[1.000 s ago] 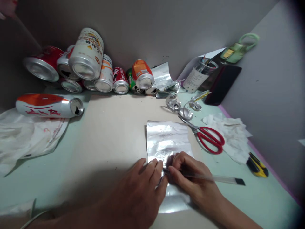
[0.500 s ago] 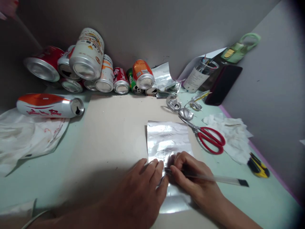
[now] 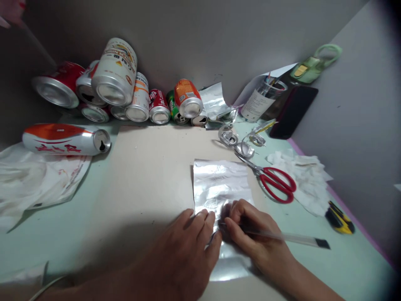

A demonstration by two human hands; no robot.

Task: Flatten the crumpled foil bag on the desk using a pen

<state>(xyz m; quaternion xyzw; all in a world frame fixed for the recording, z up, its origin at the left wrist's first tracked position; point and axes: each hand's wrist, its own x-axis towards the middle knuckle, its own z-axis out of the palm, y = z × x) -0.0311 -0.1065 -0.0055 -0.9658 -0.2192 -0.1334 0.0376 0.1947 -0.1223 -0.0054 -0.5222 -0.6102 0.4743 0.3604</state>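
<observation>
A flattened sheet of silver can metal (image 3: 219, 184) lies on a beige cardboard mat (image 3: 150, 167). My left hand (image 3: 184, 255) rests flat on the sheet's near left part, fingers together and stretched out, holding it down. My right hand (image 3: 253, 238) is closed around a clear pen with a black cap (image 3: 291, 238), its tip on the sheet just beside my left fingertips.
Red-handled scissors (image 3: 275, 184) lie right of the sheet, with cut can tops (image 3: 234, 140) behind them. Several empty cans (image 3: 125, 92) are stacked along the back wall; one long can (image 3: 65, 140) lies at left. Crumpled tissue (image 3: 297, 175), a yellow cutter (image 3: 340, 219), a pen jar (image 3: 261, 98).
The pen's capped end has swung slightly right and down; my right hand shifted a little. My left hand stays put on the sheet.
</observation>
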